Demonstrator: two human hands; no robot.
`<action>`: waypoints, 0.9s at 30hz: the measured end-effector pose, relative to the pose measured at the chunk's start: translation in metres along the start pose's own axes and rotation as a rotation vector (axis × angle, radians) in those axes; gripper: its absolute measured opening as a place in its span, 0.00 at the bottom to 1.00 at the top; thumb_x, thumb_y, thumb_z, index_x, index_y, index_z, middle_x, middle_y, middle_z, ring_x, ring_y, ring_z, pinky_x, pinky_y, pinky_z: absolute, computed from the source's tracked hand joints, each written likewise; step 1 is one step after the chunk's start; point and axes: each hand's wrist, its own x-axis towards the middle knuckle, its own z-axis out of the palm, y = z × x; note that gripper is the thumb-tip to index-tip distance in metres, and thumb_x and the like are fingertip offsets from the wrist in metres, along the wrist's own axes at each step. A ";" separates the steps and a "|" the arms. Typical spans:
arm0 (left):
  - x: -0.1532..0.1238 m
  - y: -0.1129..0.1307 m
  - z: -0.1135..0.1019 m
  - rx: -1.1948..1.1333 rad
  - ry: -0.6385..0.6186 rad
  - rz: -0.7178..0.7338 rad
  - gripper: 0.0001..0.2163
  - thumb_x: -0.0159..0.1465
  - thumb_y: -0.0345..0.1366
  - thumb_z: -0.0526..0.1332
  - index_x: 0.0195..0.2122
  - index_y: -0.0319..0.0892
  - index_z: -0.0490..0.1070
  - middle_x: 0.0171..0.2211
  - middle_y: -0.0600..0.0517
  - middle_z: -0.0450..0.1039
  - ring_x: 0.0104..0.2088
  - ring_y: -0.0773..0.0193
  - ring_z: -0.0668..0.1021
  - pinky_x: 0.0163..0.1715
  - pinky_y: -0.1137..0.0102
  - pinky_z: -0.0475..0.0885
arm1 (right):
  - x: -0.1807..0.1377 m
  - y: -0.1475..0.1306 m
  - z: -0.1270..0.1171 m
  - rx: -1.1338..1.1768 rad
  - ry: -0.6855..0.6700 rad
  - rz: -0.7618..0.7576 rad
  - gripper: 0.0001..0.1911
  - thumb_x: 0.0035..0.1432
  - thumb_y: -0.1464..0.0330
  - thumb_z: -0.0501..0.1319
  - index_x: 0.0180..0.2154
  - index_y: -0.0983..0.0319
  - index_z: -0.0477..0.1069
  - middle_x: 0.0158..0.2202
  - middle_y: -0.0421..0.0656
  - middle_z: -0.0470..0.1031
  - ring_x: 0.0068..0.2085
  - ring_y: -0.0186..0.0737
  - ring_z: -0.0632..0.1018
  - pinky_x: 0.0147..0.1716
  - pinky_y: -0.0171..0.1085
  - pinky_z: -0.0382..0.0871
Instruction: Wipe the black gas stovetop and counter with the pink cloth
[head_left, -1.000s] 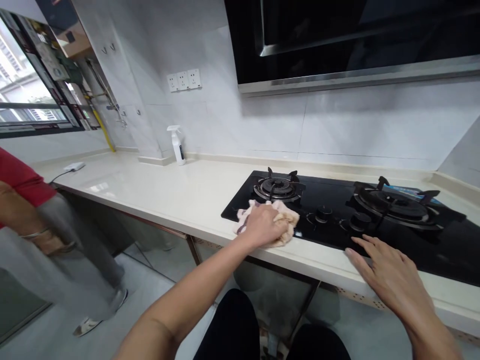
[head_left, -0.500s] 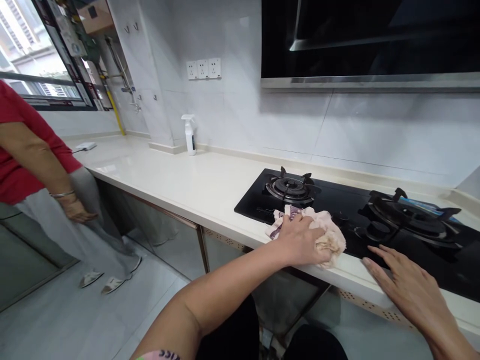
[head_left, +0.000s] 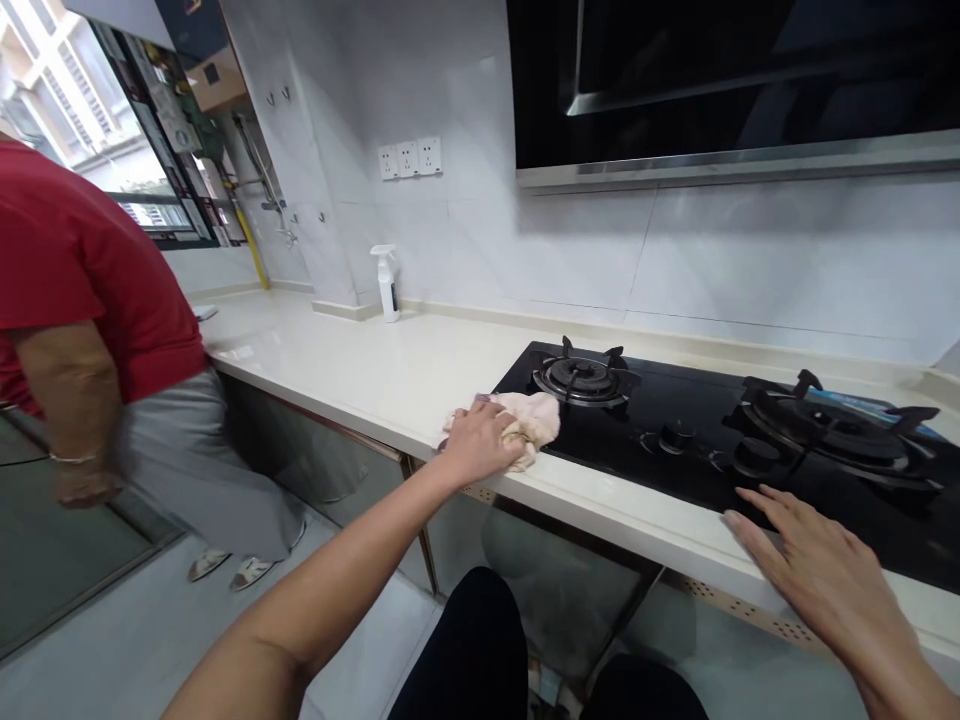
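My left hand [head_left: 480, 438] presses down on a crumpled pale pink cleaning cloth [head_left: 536, 415], its fingers curled over the fabric. The cloth lies at the front edge of the cream countertop [head_left: 367, 375], overlapping the near left corner of the black gas stove [head_left: 637, 405]. My right hand [head_left: 814, 555] rests at the stove's front edge with fingers stretched out and nothing in it. Just beyond its fingertips sit the stove's round control knobs [head_left: 754, 457]. Part of the cloth is hidden under my left hand.
Two burners with black pan supports [head_left: 581, 378] stand on the stove. A white spray bottle [head_left: 387, 285] is by the wall. Overhead hangs a black range hood [head_left: 735, 80]. A person in a red shirt [head_left: 112, 270] is at the left, beside the counter.
My left hand has slid the cloth leftward, from in front of the left burner to the stove's corner and counter. My right hand stays put. The other person has turned and shifted.
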 end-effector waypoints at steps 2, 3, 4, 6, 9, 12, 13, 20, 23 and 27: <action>0.000 -0.014 -0.003 0.008 -0.027 -0.082 0.17 0.67 0.45 0.59 0.54 0.49 0.77 0.61 0.47 0.72 0.62 0.45 0.68 0.56 0.50 0.68 | 0.000 -0.001 0.001 -0.010 0.014 -0.006 0.43 0.64 0.39 0.39 0.59 0.58 0.73 0.64 0.51 0.71 0.66 0.58 0.68 0.65 0.63 0.57; 0.001 -0.019 -0.004 0.012 -0.033 -0.109 0.17 0.67 0.45 0.59 0.54 0.50 0.77 0.61 0.47 0.72 0.62 0.45 0.68 0.56 0.50 0.68 | 0.000 -0.002 0.001 -0.017 0.019 -0.009 0.43 0.64 0.39 0.38 0.59 0.59 0.73 0.64 0.51 0.71 0.66 0.58 0.68 0.65 0.62 0.57; 0.003 -0.022 -0.004 0.016 -0.036 -0.126 0.18 0.67 0.45 0.58 0.55 0.50 0.77 0.61 0.47 0.72 0.62 0.45 0.68 0.56 0.50 0.69 | 0.000 -0.003 0.001 -0.022 0.025 -0.011 0.44 0.64 0.38 0.38 0.59 0.59 0.73 0.64 0.51 0.71 0.66 0.58 0.68 0.65 0.62 0.57; 0.005 -0.023 -0.004 0.026 -0.030 -0.153 0.18 0.68 0.46 0.57 0.55 0.50 0.77 0.61 0.47 0.72 0.62 0.45 0.69 0.55 0.50 0.69 | 0.000 -0.006 0.000 -0.032 0.040 -0.016 0.45 0.64 0.38 0.37 0.59 0.59 0.73 0.63 0.51 0.72 0.66 0.57 0.69 0.65 0.61 0.57; 0.005 -0.014 -0.001 0.048 -0.008 -0.184 0.18 0.68 0.46 0.57 0.54 0.49 0.78 0.60 0.46 0.74 0.61 0.42 0.69 0.54 0.48 0.68 | 0.000 -0.010 0.000 -0.040 0.064 -0.018 0.46 0.64 0.38 0.34 0.58 0.60 0.74 0.63 0.52 0.71 0.66 0.57 0.69 0.65 0.61 0.57; -0.002 0.001 0.003 0.073 0.029 -0.187 0.17 0.67 0.45 0.58 0.52 0.47 0.78 0.57 0.44 0.76 0.57 0.41 0.71 0.52 0.47 0.67 | 0.000 -0.009 0.002 -0.041 0.060 -0.022 0.46 0.64 0.38 0.35 0.59 0.60 0.73 0.64 0.52 0.71 0.66 0.57 0.69 0.65 0.61 0.58; -0.005 0.007 0.005 0.081 0.048 -0.179 0.17 0.66 0.44 0.58 0.51 0.46 0.78 0.57 0.44 0.76 0.56 0.41 0.71 0.51 0.47 0.67 | 0.000 -0.009 0.002 -0.039 0.053 -0.026 0.46 0.64 0.39 0.35 0.59 0.60 0.73 0.64 0.51 0.71 0.66 0.57 0.68 0.65 0.61 0.58; -0.025 0.048 0.014 0.012 0.183 -0.050 0.13 0.65 0.44 0.61 0.45 0.46 0.79 0.50 0.45 0.79 0.50 0.45 0.73 0.46 0.51 0.65 | 0.002 -0.005 0.000 -0.001 0.010 0.020 0.42 0.63 0.38 0.39 0.58 0.57 0.73 0.63 0.50 0.72 0.66 0.58 0.68 0.65 0.63 0.58; -0.029 0.070 0.015 -0.075 0.188 0.013 0.13 0.65 0.44 0.61 0.45 0.46 0.79 0.50 0.45 0.79 0.50 0.46 0.73 0.46 0.51 0.64 | 0.003 -0.006 -0.002 0.004 0.009 0.037 0.41 0.63 0.37 0.40 0.57 0.55 0.73 0.63 0.49 0.72 0.66 0.58 0.69 0.64 0.63 0.59; -0.035 0.103 0.020 -0.203 0.175 0.122 0.13 0.64 0.45 0.62 0.44 0.46 0.79 0.50 0.45 0.79 0.49 0.48 0.73 0.47 0.52 0.64 | 0.002 -0.002 -0.002 -0.002 0.005 0.023 0.40 0.63 0.38 0.41 0.58 0.55 0.72 0.62 0.48 0.72 0.64 0.57 0.71 0.63 0.63 0.61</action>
